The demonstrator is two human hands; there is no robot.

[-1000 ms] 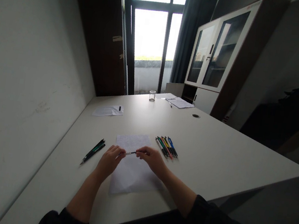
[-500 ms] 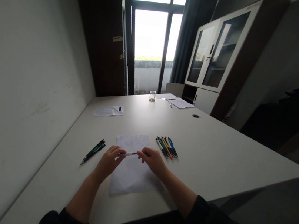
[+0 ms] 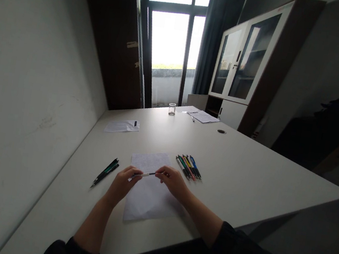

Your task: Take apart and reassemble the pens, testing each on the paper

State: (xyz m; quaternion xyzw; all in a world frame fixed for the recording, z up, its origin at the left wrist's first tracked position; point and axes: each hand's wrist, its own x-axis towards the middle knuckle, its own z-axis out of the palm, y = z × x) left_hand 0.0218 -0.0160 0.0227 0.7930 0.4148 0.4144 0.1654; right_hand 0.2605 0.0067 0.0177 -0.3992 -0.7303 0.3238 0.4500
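Note:
A white pen with a dark end (image 3: pixel 145 175) is held level between my two hands, above a sheet of paper with writing on its far part (image 3: pixel 145 202). My left hand (image 3: pixel 123 181) is closed around the pen's white end. The fingertips of my right hand (image 3: pixel 170 179) pinch its dark end; whether that end is a separate piece is too small to tell. Several colourful pens (image 3: pixel 189 167) lie side by side just beyond my right hand. To the left of my left hand lie dark green and black pens (image 3: pixel 105 173).
The white table (image 3: pixel 245 176) runs along a wall on the left. Toward its far end stand a clear glass (image 3: pixel 172 109), a stack of papers (image 3: pixel 205 117) with a pen beside it, and a round cable hole (image 3: pixel 221 131). Another paper (image 3: pixel 121 126) lies at the far left.
Almost nothing differs. Both hands keep their hold on the pen, and the view has shifted very slightly.

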